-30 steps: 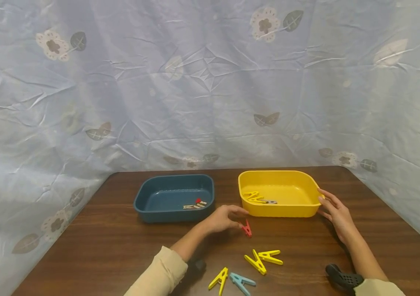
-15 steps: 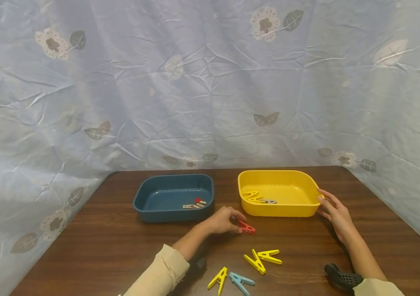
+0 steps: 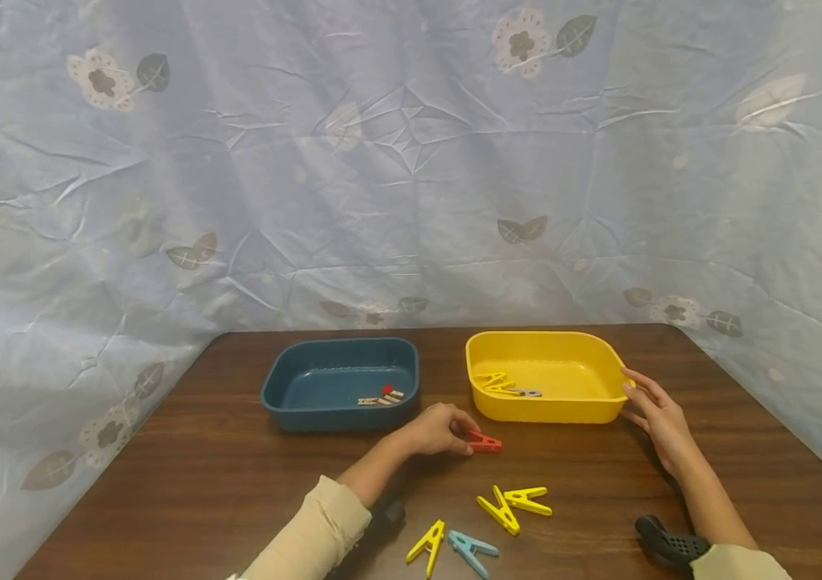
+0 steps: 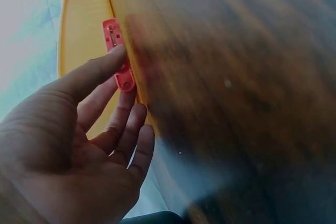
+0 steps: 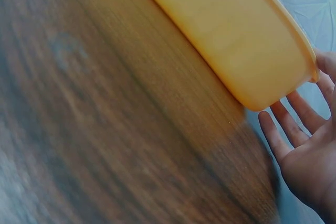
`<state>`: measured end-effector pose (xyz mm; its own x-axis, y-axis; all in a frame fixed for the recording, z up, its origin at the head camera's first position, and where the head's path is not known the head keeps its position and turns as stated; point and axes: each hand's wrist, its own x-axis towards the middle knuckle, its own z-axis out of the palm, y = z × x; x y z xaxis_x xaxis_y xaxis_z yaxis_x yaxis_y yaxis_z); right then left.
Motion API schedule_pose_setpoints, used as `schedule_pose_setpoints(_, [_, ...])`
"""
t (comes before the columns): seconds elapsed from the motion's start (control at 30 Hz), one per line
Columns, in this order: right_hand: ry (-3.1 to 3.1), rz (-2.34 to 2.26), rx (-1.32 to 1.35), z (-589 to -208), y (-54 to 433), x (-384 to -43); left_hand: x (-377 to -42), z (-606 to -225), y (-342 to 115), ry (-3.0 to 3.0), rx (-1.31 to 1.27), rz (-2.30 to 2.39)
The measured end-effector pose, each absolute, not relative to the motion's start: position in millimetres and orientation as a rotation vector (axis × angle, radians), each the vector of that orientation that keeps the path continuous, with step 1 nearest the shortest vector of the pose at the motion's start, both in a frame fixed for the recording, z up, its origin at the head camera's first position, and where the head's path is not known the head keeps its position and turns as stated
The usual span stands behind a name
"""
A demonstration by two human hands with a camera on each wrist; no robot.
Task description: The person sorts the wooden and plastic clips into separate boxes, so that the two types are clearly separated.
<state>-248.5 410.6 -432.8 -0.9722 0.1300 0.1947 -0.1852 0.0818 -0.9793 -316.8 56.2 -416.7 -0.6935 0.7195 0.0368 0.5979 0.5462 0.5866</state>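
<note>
My left hand [image 3: 434, 430] pinches a red clothespin [image 3: 486, 442] between thumb and fingers, in front of the yellow tub [image 3: 548, 412]. In the left wrist view, the thumb lies across the clothespin [image 4: 111, 29], its spring showing beyond the tip. The other fingers are half bent beneath. My right hand [image 3: 660, 423] rests against the right end of the yellow tub, thumb at the rim and fingers spread along the outer wall. Inside that tub lie yellow clothespins [image 3: 499, 387] and a grey one [image 3: 526, 393].
A dark blue tub [image 3: 341, 420] stands at the left with several small wooden clips [image 3: 379, 400] and a red piece [image 3: 387, 389] in it. Nearer lie yellow clothespins [image 3: 505, 512] and a light blue one [image 3: 472, 553]. A black device [image 3: 671, 543] sits by the right forearm.
The red clothespin has turned from pointing toward me to lying sideways, now in my left hand's pinch. My right hand has stayed at the yellow tub.
</note>
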Motion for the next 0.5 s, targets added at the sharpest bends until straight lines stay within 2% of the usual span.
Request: schedule_pose_setpoints(0.5, [-2.147,1.978,0.028,-431.7,410.7,-247.8,-308.6,-405.1,62.2,2.548,1.136,0.919])
